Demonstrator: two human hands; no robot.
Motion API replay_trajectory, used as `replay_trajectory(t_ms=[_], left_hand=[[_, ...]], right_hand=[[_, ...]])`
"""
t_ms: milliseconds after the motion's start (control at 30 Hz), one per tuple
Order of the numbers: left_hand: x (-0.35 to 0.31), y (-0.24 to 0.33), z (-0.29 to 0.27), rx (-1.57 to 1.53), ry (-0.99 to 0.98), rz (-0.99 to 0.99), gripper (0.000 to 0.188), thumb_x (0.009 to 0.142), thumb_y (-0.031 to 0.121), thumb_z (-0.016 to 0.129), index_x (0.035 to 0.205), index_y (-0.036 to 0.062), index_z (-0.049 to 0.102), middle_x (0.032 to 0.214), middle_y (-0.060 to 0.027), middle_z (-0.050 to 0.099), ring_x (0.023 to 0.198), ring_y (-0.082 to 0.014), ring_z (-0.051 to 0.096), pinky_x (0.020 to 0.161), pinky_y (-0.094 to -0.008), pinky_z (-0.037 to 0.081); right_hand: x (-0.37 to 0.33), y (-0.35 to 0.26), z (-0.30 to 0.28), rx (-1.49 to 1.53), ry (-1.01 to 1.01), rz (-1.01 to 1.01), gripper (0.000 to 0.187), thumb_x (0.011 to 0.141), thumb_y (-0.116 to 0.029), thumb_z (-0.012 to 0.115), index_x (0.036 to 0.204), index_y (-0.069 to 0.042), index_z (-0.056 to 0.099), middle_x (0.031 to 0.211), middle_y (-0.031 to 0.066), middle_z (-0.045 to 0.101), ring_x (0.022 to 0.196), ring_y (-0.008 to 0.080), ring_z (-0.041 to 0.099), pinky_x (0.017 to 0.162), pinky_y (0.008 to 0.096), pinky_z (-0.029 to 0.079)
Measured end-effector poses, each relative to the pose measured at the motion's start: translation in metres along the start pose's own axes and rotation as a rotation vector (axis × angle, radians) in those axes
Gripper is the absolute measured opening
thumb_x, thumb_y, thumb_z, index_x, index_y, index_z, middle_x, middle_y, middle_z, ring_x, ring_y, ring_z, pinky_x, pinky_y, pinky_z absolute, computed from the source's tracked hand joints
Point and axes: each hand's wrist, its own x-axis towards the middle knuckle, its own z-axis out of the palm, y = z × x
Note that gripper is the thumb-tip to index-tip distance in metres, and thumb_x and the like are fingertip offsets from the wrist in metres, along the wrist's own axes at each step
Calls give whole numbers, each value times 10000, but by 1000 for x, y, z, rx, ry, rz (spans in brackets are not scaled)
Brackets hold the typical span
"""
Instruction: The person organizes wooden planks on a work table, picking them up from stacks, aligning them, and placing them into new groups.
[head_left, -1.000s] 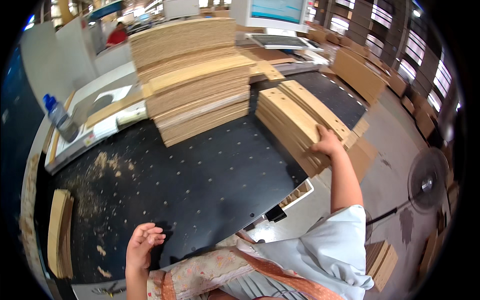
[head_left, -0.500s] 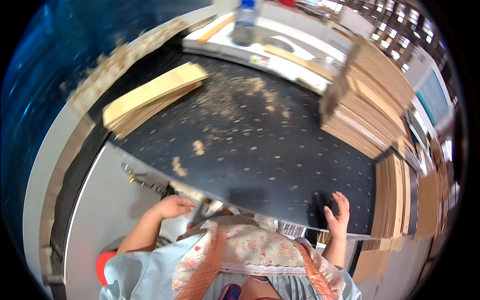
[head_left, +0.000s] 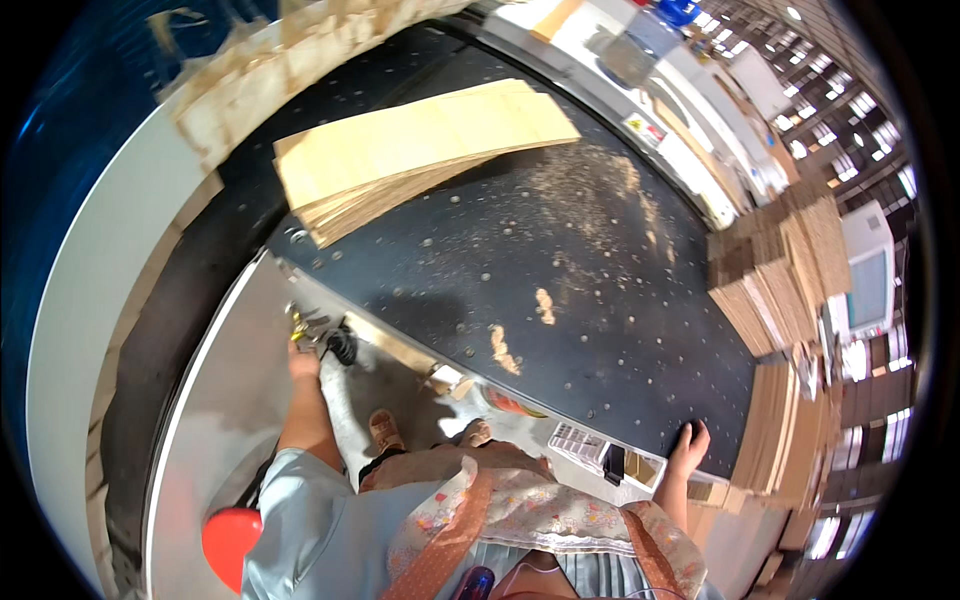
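My left hand reaches down to a small metal fitting with a yellow part at the table's front side. Its fingers are mostly hidden, so I cannot tell whether they are closed on it. Beside it hangs a black coiled hose. On the right, my right hand rests open at the front edge of the black table, holding nothing. A fanned stack of thin wooden boards lies on the table at the far left.
Sawdust and wood scraps lie on the tabletop. Stacked boards stand at the right, with more board stacks nearer. A white machine beam crosses the back. A red stool seat is at my lower left.
My left hand has moved forward and left to the yellow-marked fitting. My right hand has lowered onto the table's edge. The view has shifted left, bringing the fanned boards closer.
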Motion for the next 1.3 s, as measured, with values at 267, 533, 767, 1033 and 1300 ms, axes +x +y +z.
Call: replay_trajectory(t_ms=[267,533,767,1033,1300], left_hand=[[-7,7,-7,-380,50,207,272,855,146,600,1079,-1,555,1019,-105,613,866,-180,564,803,-316,441],[-159,85,-106,-547,-129,748,172,836,121,589,929,-22,612,1002,-144,626,941,-217,580,864,-342,436],[-303,112,-28,-208,-1341,695,196,830,120,641,1009,49,600,919,-64,641,895,-143,605,799,-273,487],[-379,147,-17,541,-886,829,425,815,375,642,920,23,430,732,-149,583,677,-261,596,614,-382,461],[-351,129,-74,593,-398,749,436,784,368,668,937,40,425,781,-223,606,749,-411,578,641,-457,449]], right_hand=[[-4,-5,-7,-5,-19,4,287,832,-186,559,1054,-5,560,1075,161,548,1009,323,506,902,397,389],[-16,-17,-10,8,18,-21,265,813,-155,565,1047,-30,568,1061,137,559,1014,309,511,900,381,393],[-12,-36,-8,102,64,-117,332,727,-169,625,1036,-57,579,1067,113,576,1030,307,518,906,409,376],[-21,-31,-15,105,-44,-141,386,764,-241,602,1108,-73,549,1184,116,510,1198,303,409,985,538,282],[-25,-28,-26,170,-94,-176,420,767,-253,605,1134,-64,528,1221,126,476,1231,320,365,991,589,244]])
